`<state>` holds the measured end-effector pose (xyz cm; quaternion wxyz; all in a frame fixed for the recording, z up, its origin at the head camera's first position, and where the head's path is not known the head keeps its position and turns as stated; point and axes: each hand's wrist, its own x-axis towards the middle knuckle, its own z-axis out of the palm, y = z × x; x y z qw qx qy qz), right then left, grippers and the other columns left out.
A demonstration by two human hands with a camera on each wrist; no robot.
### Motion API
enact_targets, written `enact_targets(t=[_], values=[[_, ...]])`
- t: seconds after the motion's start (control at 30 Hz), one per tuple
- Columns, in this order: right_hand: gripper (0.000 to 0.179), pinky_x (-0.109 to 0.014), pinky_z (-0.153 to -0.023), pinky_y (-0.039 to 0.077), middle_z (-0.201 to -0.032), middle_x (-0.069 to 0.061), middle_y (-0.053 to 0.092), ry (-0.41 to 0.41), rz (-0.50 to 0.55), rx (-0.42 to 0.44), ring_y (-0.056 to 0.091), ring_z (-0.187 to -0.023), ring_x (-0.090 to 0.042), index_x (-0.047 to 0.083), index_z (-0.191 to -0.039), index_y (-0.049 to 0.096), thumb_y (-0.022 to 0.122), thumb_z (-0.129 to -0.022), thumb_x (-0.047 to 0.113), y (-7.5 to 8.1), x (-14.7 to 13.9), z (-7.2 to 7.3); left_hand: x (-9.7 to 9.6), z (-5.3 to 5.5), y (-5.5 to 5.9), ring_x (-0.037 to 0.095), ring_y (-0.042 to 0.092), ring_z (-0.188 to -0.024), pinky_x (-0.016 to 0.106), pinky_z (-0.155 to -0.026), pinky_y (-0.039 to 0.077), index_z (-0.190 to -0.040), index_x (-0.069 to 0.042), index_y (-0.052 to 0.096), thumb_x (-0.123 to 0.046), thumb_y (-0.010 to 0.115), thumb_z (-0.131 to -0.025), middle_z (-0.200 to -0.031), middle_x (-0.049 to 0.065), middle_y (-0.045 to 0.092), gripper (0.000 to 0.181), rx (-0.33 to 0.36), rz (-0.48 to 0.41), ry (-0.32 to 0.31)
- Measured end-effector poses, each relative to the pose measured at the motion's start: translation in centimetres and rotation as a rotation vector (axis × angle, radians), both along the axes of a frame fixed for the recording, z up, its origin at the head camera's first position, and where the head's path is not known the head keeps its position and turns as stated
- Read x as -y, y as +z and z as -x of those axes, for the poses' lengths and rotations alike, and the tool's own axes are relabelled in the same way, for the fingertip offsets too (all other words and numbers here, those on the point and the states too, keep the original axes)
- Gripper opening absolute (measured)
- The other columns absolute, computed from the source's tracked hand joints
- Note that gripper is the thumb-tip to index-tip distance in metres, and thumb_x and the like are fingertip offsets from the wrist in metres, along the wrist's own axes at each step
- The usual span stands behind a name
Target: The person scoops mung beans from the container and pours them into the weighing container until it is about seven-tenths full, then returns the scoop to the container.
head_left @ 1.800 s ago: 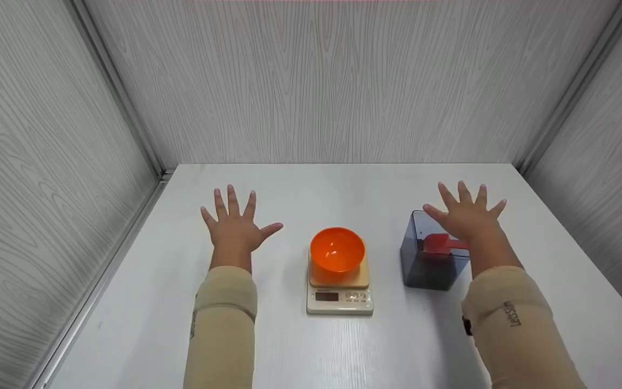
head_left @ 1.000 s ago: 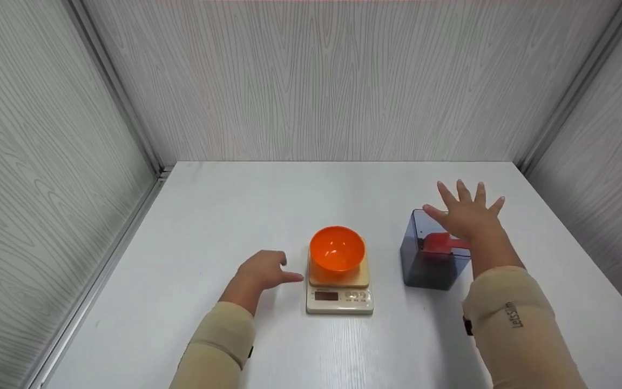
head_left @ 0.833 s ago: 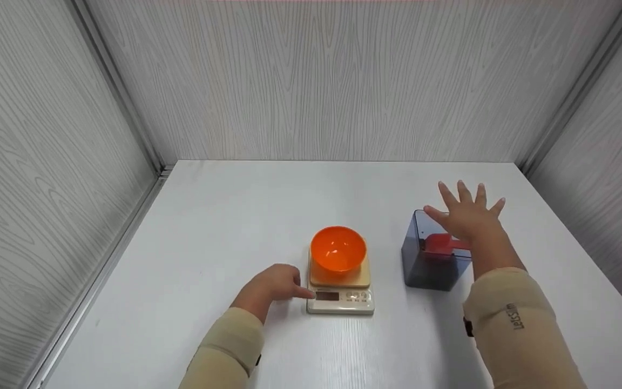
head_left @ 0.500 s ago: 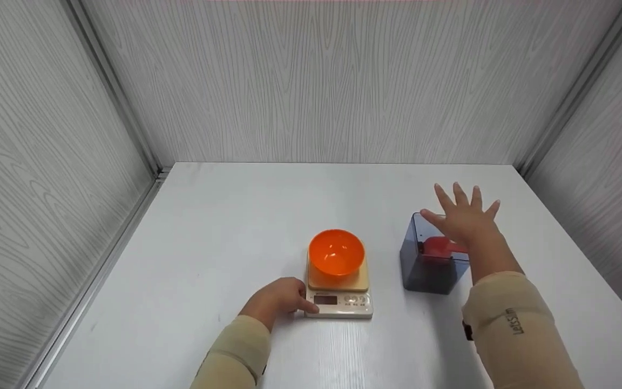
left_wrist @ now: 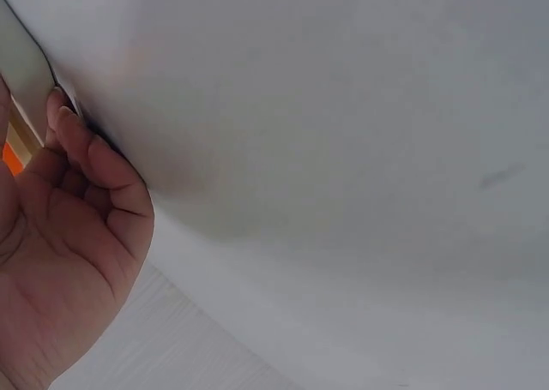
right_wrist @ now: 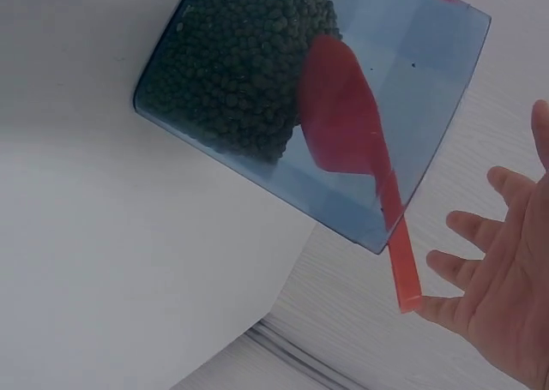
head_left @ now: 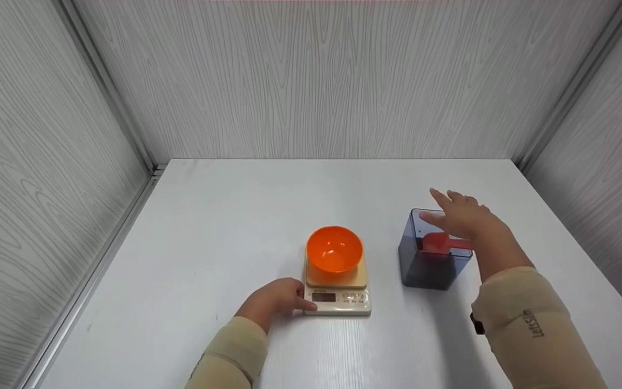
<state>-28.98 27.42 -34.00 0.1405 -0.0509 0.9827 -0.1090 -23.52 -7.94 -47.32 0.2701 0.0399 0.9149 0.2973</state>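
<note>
My left hand (head_left: 277,298) pinches the front left side of a digital kitchen scale (head_left: 351,308), thumb on its top near the display. In the left wrist view, the fingers of the left hand (left_wrist: 77,236) bend against the scale's edge. An orange bowl (head_left: 335,249) sits on the scale's platform with nothing visible in it. Above a clear bluish container (head_left: 416,270) on the right, my right hand (head_left: 465,219) hovers with fingers extended. A red scoop (right_wrist: 343,116) leans in the container, handle over the rim, beside small dark green beans or pellets (right_wrist: 240,64). The right hand's little finger is close to the handle's end.
All of this stands on a white table (head_left: 219,227). Pale wood-grain panels (head_left: 311,81) close off the back and both sides. The container is to the right of the scale, with a gap between them.
My left hand came from flat and spread at the left, down and right onto the scale's edge, and has stayed there. My right hand has begun to tilt, its fingers less spread.
</note>
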Motion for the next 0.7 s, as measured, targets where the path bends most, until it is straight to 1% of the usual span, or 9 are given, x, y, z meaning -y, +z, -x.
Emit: enact_targets(t=[0.1,0.17,0.23,0.3,0.4,0.47,0.57,0.63,0.7], values=[[0.078,-0.069,-0.094,0.016,-0.144,-0.027,0.017,0.038,-0.049,0.007,0.012,-0.129,-0.051,0.017,-0.147,0.013,0.047,-0.088,0.056,0.8,0.4,-0.2,-0.1,0.0,0.1,0.023,0.05,-0.078,0.038,-0.074,0.041,-0.085,-0.015,0.06,-0.041,0.074,-0.072,-0.079,0.003,0.056,0.032,0.009,0.01,0.013],[0.071,-0.067,-0.092,0.023,-0.141,-0.027,0.026,0.08,-0.083,-0.006,0.019,-0.127,-0.049,0.014,-0.145,0.022,0.054,-0.088,0.044,1.1,0.7,-0.4,-0.2,0.0,0.1,0.023,0.05,-0.081,0.041,-0.079,0.041,-0.088,-0.015,0.061,-0.041,0.074,-0.072,-0.082,0.003,0.057,0.033,0.014,0.015,0.012],[0.062,-0.064,-0.091,0.029,-0.136,-0.026,0.036,0.124,-0.117,-0.038,0.029,-0.124,-0.047,0.01,-0.14,0.033,0.059,-0.088,0.03,1.3,0.9,-0.6,-0.3,0.0,0.1,0.023,0.05,-0.084,0.043,-0.085,0.04,-0.093,-0.015,0.062,-0.041,0.074,-0.072,-0.085,0.003,0.058,0.036,0.016,0.025,0.001],[0.051,-0.059,-0.09,0.035,-0.126,-0.025,0.047,0.16,-0.158,-0.076,0.041,-0.117,-0.044,0.005,-0.132,0.045,0.062,-0.086,0.018,1.2,1.0,-0.9,-0.3,0.2,0.1,0.023,0.05,-0.087,0.045,-0.09,0.039,-0.097,-0.014,0.063,-0.041,0.074,-0.073,-0.089,0.002,0.058,0.038,0.011,0.036,-0.016],[0.035,-0.052,-0.083,0.043,-0.107,-0.021,0.059,0.192,-0.219,-0.11,0.055,-0.099,-0.038,0.0,-0.116,0.057,0.063,-0.083,0.007,0.8,1.0,-1.0,-0.2,0.4,0.1,0.023,0.05,-0.089,0.046,-0.093,0.037,-0.1,-0.013,0.063,-0.041,0.074,-0.073,-0.092,0.001,0.058,0.04,0.007,0.04,-0.038],[0.026,-0.047,-0.077,0.047,-0.093,-0.017,0.062,0.201,-0.241,-0.101,0.058,-0.085,-0.032,-0.001,-0.106,0.061,0.062,-0.08,0.002,0.4,0.8,-1.0,-0.2,0.5,0.2,0.023,0.05,-0.091,0.047,-0.094,0.036,-0.102,-0.013,0.063,-0.041,0.074,-0.073,-0.096,0.002,0.059,0.042,0.013,0.04,-0.041],[0.018,-0.042,-0.069,0.048,-0.078,-0.011,0.061,0.213,-0.259,-0.069,0.055,-0.071,-0.025,-0.001,-0.095,0.063,0.063,-0.078,-0.002,-0.4,0.4,-0.7,-0.2,0.6,0.2,0.024,0.051,-0.095,0.048,-0.096,0.034,-0.107,-0.013,0.062,-0.041,0.074,-0.072,-0.101,0.002,0.059,0.047,0.032,0.037,-0.036],[0.015,-0.039,-0.065,0.047,-0.073,-0.008,0.058,0.212,-0.261,-0.055,0.052,-0.067,-0.022,0.0,-0.092,0.063,0.063,-0.077,-0.002,-0.9,0.3,-0.6,-0.2,0.6,0.1,0.024,0.051,-0.096,0.049,-0.097,0.033,-0.11,-0.013,0.062,-0.042,0.074,-0.072,-0.103,0.002,0.06,0.049,0.039,0.043,-0.032],[0.016,-0.039,-0.065,0.047,-0.072,-0.008,0.058,0.205,-0.263,-0.043,0.05,-0.066,-0.022,0.0,-0.093,0.063,0.062,-0.078,-0.002,-1.3,0.3,-0.5,-0.2,0.7,0.1,0.024,0.051,-0.094,0.049,-0.096,0.034,-0.108,-0.013,0.062,-0.042,0.074,-0.072,-0.101,0.002,0.059,0.047,0.039,0.049,-0.034]])
